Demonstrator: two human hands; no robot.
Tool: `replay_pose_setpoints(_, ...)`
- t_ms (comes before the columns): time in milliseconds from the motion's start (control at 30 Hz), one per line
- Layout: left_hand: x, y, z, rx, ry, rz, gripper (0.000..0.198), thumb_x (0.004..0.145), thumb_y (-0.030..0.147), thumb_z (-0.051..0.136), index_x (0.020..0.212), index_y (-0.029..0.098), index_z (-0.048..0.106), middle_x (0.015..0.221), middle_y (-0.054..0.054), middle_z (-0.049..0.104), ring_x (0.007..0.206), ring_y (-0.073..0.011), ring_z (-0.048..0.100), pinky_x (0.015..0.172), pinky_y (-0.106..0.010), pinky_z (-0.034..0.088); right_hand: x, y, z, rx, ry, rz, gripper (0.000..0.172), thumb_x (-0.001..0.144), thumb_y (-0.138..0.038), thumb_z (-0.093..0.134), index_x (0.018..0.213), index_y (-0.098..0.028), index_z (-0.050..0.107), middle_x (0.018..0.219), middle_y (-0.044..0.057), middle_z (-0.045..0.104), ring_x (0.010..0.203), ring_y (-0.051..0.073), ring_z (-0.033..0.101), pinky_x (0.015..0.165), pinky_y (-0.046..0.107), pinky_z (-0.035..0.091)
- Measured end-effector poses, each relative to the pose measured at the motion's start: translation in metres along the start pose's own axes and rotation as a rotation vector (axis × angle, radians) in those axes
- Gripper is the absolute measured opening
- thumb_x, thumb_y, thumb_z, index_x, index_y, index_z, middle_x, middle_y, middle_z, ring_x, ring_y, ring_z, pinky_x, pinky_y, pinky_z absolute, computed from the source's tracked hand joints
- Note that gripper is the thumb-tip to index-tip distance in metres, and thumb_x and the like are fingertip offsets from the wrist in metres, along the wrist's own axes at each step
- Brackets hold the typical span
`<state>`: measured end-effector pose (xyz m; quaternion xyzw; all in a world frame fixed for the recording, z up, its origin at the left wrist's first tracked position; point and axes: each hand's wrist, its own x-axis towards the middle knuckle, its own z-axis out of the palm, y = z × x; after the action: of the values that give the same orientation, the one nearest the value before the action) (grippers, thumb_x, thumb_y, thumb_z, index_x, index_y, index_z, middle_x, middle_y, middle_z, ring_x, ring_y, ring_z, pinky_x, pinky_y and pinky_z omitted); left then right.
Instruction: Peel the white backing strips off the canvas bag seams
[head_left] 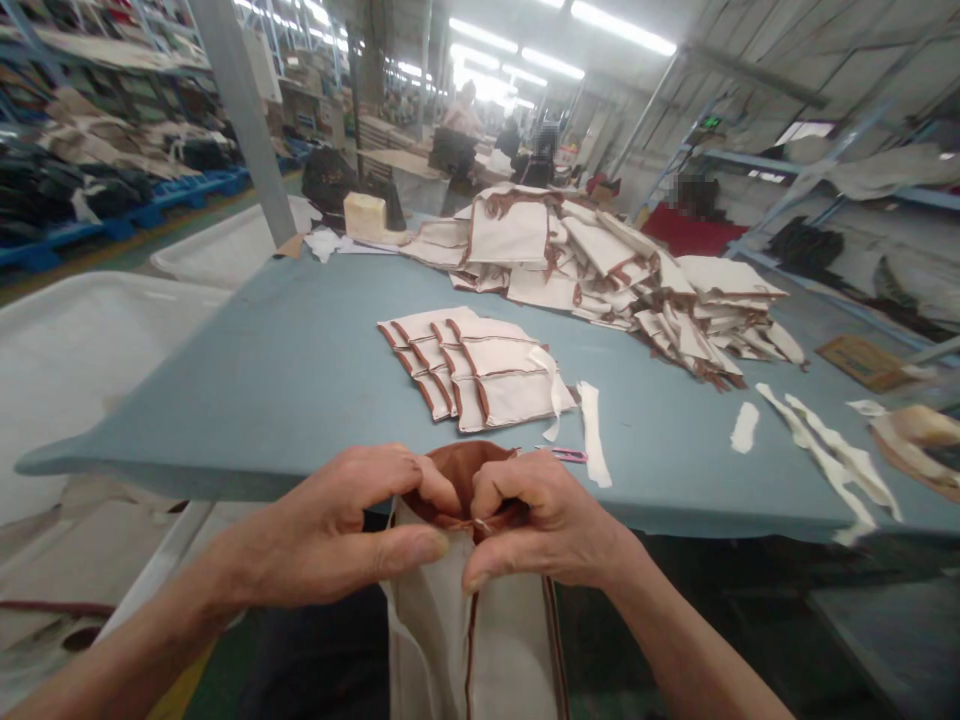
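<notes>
Your left hand (345,515) and right hand (547,515), fingers curled inside and thumbs outside, pinch the rim of a cream, brown-trimmed fabric bag (510,640) held upright before the near edge of a blue-topped table (247,380).

"What's on the left?"

"A white bin (82,345) beside the blue-grey counter (225,390), with a grey post (244,120) rising behind. Farther off, dark bundles (49,185) lie on blue pallets (142,217)."

"And the counter's far edge?"

"A pale yellow block (365,217)."

"To the right?"

"A flattish cardboard box (862,362), and red cloth (701,232) farther back."

"Overhead?"

"Bright tube lights (622,27). Beneath them, a blurred person (463,112) in the distance."
</notes>
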<state>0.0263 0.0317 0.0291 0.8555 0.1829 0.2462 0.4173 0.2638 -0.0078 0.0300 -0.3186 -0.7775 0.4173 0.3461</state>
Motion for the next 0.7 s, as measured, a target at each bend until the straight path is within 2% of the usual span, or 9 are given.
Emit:
replay_pose_setpoints(167, 0.012, 0.012, 0.014, -0.066, 0.029, -0.026, 0.011, 0.083, 0.011, 0.056, 0.078, 0.017, 0.063, 0.073, 0.004, 0.064, 0.064, -0.0096, 0.054, 0.061, -0.018, 0.043, 0.000, 0.003, 0.006, 0.002, 0.058, 0.014, 0.062, 0.083, -0.072, 0.077, 0.069, -0.022, 0.043, 0.061, -0.009, 0.043, 0.054, 0.008, 0.031, 0.050, 0.023, 0.026)
replay_pose_setpoints(333, 0.007, 0.005, 0.017, -0.097, 0.013, -0.077, 0.016, 0.084, 0.011, 0.052, 0.083, 0.016, 0.068, 0.076, 0.002, 0.069, 0.064, -0.0096, 0.058, 0.060, -0.018, 0.043, -0.003, 0.015, 0.008, -0.006, 0.016, 0.112, 0.063, 0.077, -0.073, 0.082, 0.069, -0.021, 0.046, 0.059, -0.010, 0.042, 0.054, 0.007, 0.031, 0.049, 0.022, 0.024)
replay_pose_setpoints(500, 0.002, -0.006, 0.016, -0.113, -0.006, -0.113, 0.019, 0.087, 0.017, 0.052, 0.080, 0.015, 0.070, 0.068, 0.004, 0.063, 0.059, -0.0082, 0.052, 0.057, -0.017, 0.040, -0.007, 0.021, 0.010, 0.091, -0.064, 0.134, 0.040, 0.092, -0.049, 0.079, 0.076, -0.018, 0.058, 0.063, -0.008, 0.046, 0.056, 0.007, 0.036, 0.052, 0.021, 0.027)
replay_pose_setpoints(700, 0.000, -0.010, 0.017, -0.115, 0.012, -0.104, 0.019, 0.089, 0.015, 0.054, 0.078, 0.015, 0.069, 0.066, 0.004, 0.063, 0.057, -0.0074, 0.052, 0.055, -0.016, 0.039, -0.009, 0.015, 0.014, 0.119, -0.052, 0.191, 0.021, 0.091, -0.029, 0.071, 0.078, -0.018, 0.059, 0.067, -0.006, 0.050, 0.058, 0.008, 0.041, 0.052, 0.019, 0.032)
